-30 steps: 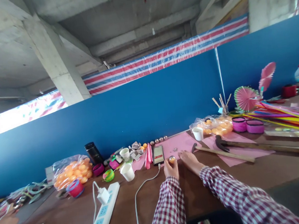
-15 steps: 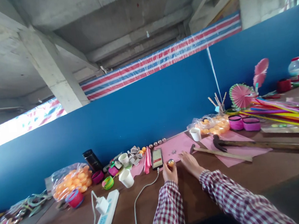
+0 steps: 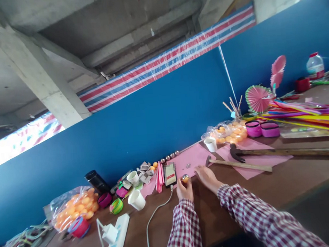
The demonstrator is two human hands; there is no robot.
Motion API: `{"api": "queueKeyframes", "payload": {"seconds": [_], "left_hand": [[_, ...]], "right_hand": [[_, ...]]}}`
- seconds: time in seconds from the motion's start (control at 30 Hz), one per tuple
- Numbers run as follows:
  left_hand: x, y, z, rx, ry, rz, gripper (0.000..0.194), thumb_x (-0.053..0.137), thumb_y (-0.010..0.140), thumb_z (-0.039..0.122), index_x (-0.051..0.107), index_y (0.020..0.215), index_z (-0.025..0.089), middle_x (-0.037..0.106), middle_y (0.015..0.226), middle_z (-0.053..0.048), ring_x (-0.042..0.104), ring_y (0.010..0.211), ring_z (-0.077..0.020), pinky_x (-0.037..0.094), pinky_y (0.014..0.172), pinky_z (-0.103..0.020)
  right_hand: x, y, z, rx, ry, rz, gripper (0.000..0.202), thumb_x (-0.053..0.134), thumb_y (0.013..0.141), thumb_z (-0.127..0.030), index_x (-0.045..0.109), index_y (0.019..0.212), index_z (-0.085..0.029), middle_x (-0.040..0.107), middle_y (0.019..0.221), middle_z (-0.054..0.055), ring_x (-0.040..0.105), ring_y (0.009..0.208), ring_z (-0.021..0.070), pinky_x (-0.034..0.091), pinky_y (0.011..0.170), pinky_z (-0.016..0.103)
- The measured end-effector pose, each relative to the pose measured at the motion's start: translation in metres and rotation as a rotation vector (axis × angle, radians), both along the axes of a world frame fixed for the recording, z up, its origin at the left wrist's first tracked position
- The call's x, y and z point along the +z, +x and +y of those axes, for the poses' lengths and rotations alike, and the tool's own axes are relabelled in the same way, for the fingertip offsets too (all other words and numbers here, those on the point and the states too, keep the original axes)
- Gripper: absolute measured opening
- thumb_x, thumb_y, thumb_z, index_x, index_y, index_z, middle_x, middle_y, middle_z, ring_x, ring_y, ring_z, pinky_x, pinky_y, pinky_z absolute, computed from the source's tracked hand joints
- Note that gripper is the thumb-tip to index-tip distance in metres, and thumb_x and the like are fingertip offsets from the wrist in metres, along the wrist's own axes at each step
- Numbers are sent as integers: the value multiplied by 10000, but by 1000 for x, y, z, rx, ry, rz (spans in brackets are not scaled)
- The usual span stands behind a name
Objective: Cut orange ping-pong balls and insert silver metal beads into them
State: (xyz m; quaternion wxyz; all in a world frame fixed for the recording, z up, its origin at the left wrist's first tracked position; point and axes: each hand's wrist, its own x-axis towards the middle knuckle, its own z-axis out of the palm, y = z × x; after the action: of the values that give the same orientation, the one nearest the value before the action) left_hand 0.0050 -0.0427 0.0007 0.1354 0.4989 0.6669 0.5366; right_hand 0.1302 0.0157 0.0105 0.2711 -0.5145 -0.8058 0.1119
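My left hand (image 3: 185, 189) is closed round a small shiny ball (image 3: 185, 178), silver on top and orange below, near the front of a pink sheet (image 3: 194, 157). To its right, my right hand (image 3: 207, 176) lies palm down at the sheet's edge, its fingers extended and nothing visible in them. Small silvery bits (image 3: 188, 166) rest on the sheet beyond both hands. A phone (image 3: 170, 175) with a cable plugged in is just left of the sheet. Several silver balls (image 3: 172, 156) form a row behind the phone.
Two hammers (image 3: 240, 165) (image 3: 293, 151) lie on the right. White paper cups (image 3: 136, 200) (image 3: 211, 144), bags of orange balls (image 3: 76, 208) (image 3: 230, 133) and a power strip (image 3: 117, 241) are around. Coloured strips (image 3: 310, 116) fill the far right.
The camera view has shifted slightly, so the table's contents appear a little further left. My left hand still holds the ball, and my right hand has barely moved.
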Motion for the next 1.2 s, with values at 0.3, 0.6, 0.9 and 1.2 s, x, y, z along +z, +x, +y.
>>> {"api": "queueKeyframes", "payload": {"seconds": [0.3,0.6,0.9,1.2], "left_hand": [[2,1,-3,50,14,-21,335,600,639,380,561,883,155,640,788,-83,610,715,-192,458,681,-291],[6,4,-8,43,28,-16,286,599,648,326,559,873,152,638,783,-80,603,705,-183,456,678,-286],[1,4,-9,24,36,55,261,565,683,325,551,885,159,632,781,-73,588,692,-170,444,671,-278],[-3,2,-7,30,-5,82,297,558,683,335,543,917,152,632,818,-78,585,720,-164,441,686,-271]], "right_hand": [[-5,7,-5,23,96,90,255,322,847,-216,567,868,-149,588,848,73,532,799,145,339,720,219],[-6,12,-8,-26,119,162,204,373,819,-221,569,816,-163,608,840,50,552,783,141,351,684,206],[-11,13,-5,-21,110,189,206,399,797,-204,592,857,-166,633,864,61,573,804,164,376,691,223],[-18,14,0,-2,117,213,260,383,795,-183,608,926,-165,637,922,78,574,866,177,380,771,252]]}}
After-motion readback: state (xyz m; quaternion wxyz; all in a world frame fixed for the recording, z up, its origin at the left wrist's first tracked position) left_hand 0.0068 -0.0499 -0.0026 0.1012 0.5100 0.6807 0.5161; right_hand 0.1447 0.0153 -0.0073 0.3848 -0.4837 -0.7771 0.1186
